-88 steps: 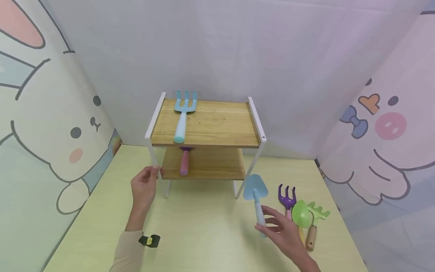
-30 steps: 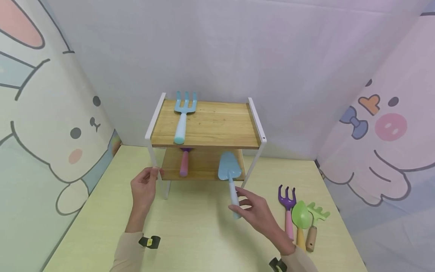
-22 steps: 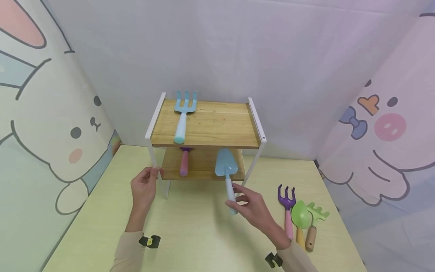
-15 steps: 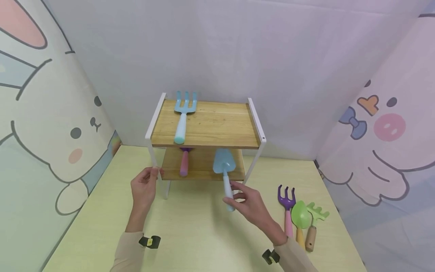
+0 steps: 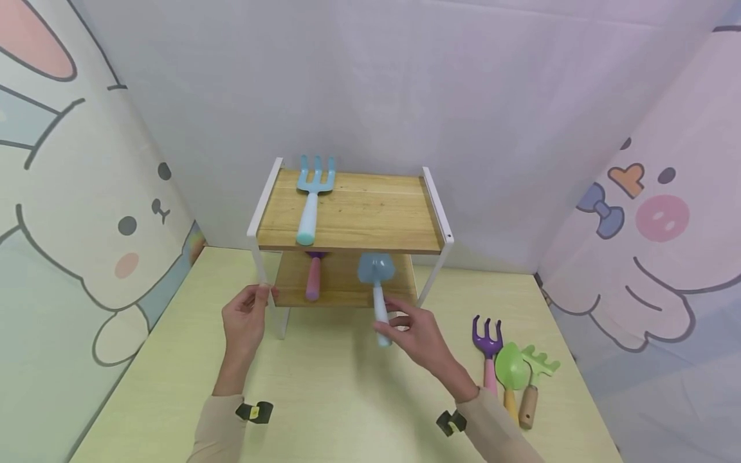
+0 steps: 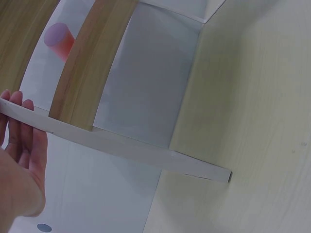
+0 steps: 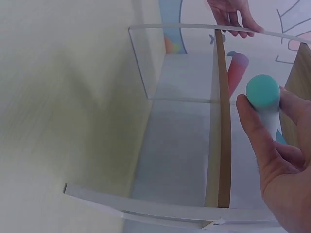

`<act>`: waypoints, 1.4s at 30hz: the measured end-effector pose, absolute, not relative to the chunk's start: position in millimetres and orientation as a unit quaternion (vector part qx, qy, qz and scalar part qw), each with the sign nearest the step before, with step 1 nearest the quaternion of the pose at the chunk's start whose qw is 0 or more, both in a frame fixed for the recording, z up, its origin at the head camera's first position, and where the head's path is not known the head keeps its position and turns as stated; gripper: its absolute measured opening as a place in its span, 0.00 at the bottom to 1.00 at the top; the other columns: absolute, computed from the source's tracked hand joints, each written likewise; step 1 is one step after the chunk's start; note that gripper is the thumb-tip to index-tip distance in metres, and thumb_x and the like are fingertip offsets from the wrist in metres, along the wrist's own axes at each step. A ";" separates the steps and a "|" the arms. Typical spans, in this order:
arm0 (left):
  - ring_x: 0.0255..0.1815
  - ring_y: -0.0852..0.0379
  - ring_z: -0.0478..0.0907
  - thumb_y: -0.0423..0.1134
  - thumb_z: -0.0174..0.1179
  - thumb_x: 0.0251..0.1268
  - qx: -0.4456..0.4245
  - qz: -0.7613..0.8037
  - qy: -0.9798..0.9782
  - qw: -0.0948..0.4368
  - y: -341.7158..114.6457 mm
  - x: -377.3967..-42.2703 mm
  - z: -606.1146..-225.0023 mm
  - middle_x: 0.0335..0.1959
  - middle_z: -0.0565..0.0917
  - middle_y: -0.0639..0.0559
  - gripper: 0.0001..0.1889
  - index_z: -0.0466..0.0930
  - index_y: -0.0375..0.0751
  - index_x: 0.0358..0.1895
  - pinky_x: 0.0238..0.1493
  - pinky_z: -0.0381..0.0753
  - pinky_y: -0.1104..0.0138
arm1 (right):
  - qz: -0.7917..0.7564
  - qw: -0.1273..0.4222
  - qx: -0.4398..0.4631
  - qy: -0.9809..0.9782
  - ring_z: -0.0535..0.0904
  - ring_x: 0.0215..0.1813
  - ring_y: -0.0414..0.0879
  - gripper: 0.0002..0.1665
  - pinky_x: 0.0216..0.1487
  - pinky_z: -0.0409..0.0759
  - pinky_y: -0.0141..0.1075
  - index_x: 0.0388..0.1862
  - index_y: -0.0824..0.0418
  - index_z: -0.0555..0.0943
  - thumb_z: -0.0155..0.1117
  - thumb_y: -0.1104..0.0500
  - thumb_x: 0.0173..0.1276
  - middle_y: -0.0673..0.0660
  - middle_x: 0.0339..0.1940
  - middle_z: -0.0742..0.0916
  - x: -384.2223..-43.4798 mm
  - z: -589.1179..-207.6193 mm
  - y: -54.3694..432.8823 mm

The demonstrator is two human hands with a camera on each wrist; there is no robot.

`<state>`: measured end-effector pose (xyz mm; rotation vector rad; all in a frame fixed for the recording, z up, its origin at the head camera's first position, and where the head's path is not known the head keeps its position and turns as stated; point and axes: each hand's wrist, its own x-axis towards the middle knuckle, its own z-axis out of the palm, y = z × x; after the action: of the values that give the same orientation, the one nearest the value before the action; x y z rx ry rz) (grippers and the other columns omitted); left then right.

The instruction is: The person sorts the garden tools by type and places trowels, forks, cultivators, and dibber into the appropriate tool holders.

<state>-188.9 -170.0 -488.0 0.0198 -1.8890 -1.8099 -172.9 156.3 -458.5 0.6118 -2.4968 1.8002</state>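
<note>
My right hand (image 5: 418, 334) grips the pale handle of a light blue hand trowel (image 5: 377, 269), its blade reaching over the lower shelf (image 5: 341, 283) with the tip hidden under the upper board. In the right wrist view the turquoise handle end (image 7: 263, 91) shows between thumb and fingers. With thumb and fingertips my left hand (image 5: 246, 321) holds the white front post (image 6: 112, 145) of the two-tier rack. Left of the trowel on the lower shelf lies a pink-handled purple tool (image 5: 313, 278), its head mostly hidden. A light blue hand fork (image 5: 312, 193) lies on the upper shelf (image 5: 382, 212).
On the table right of the rack lie a purple garden fork (image 5: 487, 345) with a pink handle, a green trowel (image 5: 512, 366) and a green rake (image 5: 538, 361) with a wooden handle. A pale curtain (image 5: 370, 83) hangs close behind the rack.
My right hand has carried the trowel from the right of the rack leftward and forward, and its blade now lies deeper in the lower tier. The left hand stays on the post.
</note>
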 end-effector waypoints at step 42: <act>0.37 0.67 0.86 0.33 0.58 0.78 0.009 -0.670 -0.693 0.265 -169.0 -190.5 -489.3 0.32 0.90 0.57 0.13 0.83 0.23 0.37 0.44 0.79 0.74 | 0.553 -0.033 0.110 -0.825 0.88 0.52 0.54 0.32 0.39 0.87 0.37 0.63 0.67 0.80 0.76 0.50 0.68 0.64 0.56 0.87 -221.7 -442.2 110.6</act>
<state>-190.5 -169.0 -489.3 0.0248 -1.8714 -1.8108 -221.7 110.6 -442.2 0.3526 -2.6483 1.7735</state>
